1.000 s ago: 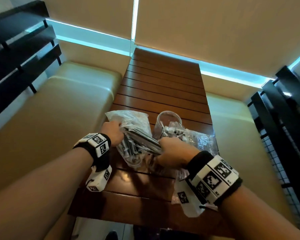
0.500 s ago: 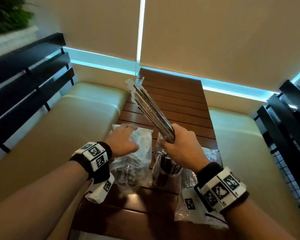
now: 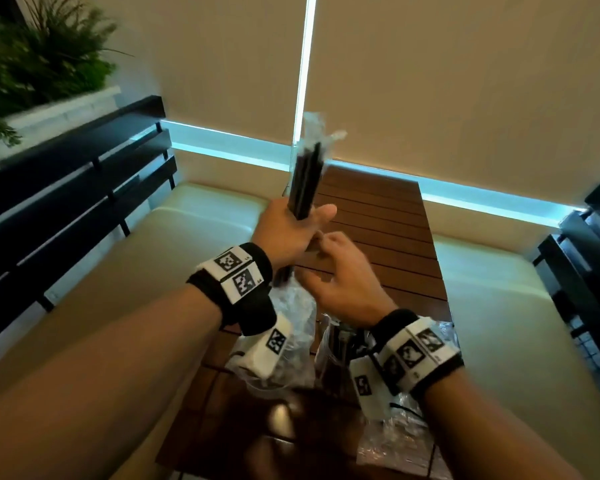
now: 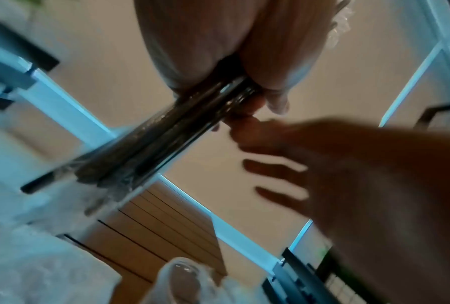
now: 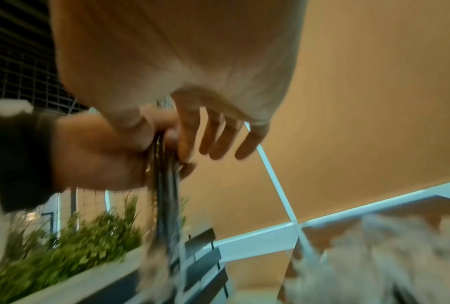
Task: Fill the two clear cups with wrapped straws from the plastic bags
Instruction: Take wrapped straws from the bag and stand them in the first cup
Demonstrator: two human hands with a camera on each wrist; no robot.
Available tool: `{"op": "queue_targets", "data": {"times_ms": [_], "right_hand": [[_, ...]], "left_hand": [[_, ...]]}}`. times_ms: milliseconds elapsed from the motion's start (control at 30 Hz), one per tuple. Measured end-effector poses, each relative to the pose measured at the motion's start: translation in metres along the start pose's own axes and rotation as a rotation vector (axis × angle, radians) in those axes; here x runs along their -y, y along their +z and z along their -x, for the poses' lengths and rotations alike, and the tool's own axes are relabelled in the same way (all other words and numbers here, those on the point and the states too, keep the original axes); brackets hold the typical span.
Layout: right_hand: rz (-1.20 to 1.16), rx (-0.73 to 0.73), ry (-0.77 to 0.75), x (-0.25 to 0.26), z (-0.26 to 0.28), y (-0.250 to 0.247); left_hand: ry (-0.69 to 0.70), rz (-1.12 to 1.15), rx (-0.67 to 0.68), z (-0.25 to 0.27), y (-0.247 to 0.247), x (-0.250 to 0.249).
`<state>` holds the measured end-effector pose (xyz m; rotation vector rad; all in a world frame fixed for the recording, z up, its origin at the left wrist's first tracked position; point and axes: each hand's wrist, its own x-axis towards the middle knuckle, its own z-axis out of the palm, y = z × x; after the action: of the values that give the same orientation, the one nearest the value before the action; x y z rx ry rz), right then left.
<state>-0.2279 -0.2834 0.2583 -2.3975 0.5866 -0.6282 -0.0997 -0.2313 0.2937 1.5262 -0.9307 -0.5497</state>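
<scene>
Wrapped straws [image 3: 305, 181]: a dark bundle up in the air, well above the worktop [image 3: 378, 220]. Gripped round the lower part by the left hand [image 3: 284, 230], fingers and thumb curled tight about it. Right hand [image 3: 343, 282] just beside and a shade lower, most fingers [image 5: 218, 139] splayed loose, thumb and forefinger right up against the bundle. Touching or pinching? Too blurred in both wrist views to call.

Outward from the grip: long axis close to upright, clear wrapper tips fanning at the top, short lower end poking out beneath the left fist and pointing down toward the crumpled plastic bags [image 3: 298, 306].

Below that, nearer the body than either hand, a clear cup [image 3: 336, 348] standing under the right wrist, seemingly with dark straws in it already. Second cup hard to make out from the head view; a clear rim [image 4: 184, 275] showing low in the left wrist view, amid the bags.

So, the relation that counts: bundle vertical, cups straight down and slightly back toward the body, not out ahead. Probably calls for a drop and a pull-in, lower end first, keeping that axis upright over a cup mouth. Left hand carrying the load; right hand nearer the visible cup, well placed to guide the tips in.
</scene>
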Motion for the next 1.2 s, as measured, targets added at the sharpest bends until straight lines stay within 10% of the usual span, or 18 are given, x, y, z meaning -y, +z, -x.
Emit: {"op": "queue_targets", "data": {"times_ms": [167,367,567,867,1200], "right_hand": [[-0.194,-0.581,0.004,0.023,-0.013,-0.066],[0.000,-0.245,0.037,0.053,-0.032,-0.054],[-0.153,-0.207,-0.051,0.019,-0.007,-0.039],[-0.093,-0.066,0.448,-0.089,0.098,0.008],[-0.198,-0.186,0.441,-0.109,0.108,0.061]], "left_hand": [[0.068,-0.393,-0.009,0.004,-0.009,0.021],[0.150,-0.363,0.130,0.013,0.022,0.027],[0.131,-0.297,0.089,0.024,0.027,0.038],[0.025,0.105,-0.004,0.027,0.051,0.041],[-0.044,0.171,0.114,0.029,0.097,0.067]]}}
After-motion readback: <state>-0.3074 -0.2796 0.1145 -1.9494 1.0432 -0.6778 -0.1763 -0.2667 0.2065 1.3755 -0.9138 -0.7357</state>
